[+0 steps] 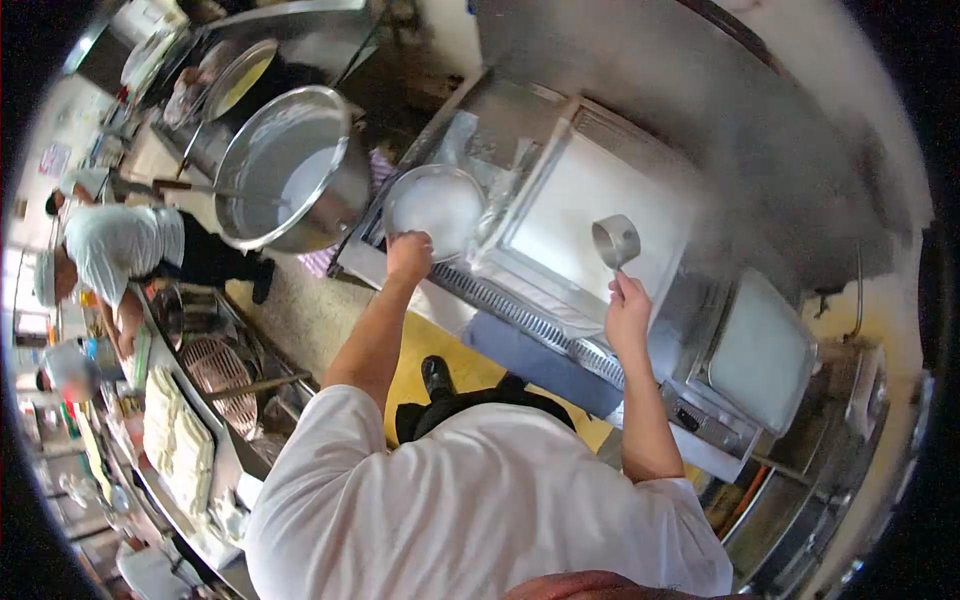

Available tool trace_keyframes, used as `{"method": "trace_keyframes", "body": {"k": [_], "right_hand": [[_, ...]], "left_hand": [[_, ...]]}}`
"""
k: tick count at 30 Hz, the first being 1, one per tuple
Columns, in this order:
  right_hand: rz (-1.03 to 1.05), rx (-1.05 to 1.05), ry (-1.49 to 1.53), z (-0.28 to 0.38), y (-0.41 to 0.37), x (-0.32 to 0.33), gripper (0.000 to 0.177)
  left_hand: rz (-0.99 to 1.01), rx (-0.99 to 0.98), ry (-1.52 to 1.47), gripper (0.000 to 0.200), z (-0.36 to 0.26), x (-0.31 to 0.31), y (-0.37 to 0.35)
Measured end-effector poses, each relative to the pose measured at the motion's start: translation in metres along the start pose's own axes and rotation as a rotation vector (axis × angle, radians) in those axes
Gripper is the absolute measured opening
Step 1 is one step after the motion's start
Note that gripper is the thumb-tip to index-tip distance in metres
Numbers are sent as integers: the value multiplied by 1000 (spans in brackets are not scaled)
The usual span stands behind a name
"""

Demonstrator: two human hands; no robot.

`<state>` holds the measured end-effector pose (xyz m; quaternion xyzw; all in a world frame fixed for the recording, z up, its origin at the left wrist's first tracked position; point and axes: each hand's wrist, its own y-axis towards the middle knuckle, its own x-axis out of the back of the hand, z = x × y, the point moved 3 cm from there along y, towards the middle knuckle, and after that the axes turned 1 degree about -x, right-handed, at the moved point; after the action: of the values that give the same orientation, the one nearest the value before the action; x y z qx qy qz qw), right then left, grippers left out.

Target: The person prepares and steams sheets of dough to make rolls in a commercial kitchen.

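My right hand (627, 297) is closed round the handle of a metal ladle (617, 242) with a deep, cup-like bowl. The ladle hangs over a square metal tray (512, 243) spread with a smooth white layer (575, 205). At the front rim of a round metal bowl (470, 185), my left hand (410, 255) has its fingers curled over the edge. White liquid (432, 212) fills much of that bowl, which stands just left of the tray.
A large steel pot (345, 175) with pale liquid and a long-handled tool (215, 188) stands at left. A slotted grate (500, 303) runs along the counter front. Right of the tray leans a pale, flat tray (765, 350). Co-workers (125, 240) stand at tables far left.
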<state>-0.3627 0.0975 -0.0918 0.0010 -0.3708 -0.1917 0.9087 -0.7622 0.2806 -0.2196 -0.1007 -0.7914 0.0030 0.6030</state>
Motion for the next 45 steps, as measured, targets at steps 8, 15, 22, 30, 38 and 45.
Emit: {"method": "trace_keyframes", "body": {"k": [8,15,22,30,38,45], "right_hand": [[536,-344,815,108,17,-172,34],[671,-719,983,90,48,-324,20],[604,-986,1246,53,64,-413,23],[849,-1025,1105,170,-62,-432,18],[1053,-690,800,270,-145,-409,38],[1017,-568,764,258,-150,-363,34]], "left_hand": [[-390,-152,-334,21,33,93,-128],[-482,162,-461,17,134,139,-253],[-704,585,-398,22,247,168,-406],[-961,1288,-132,26,337,193,-627],[-815,1850,165,66,436,173,-753],[-1109,1784,-324,47,465,124,-761]]}}
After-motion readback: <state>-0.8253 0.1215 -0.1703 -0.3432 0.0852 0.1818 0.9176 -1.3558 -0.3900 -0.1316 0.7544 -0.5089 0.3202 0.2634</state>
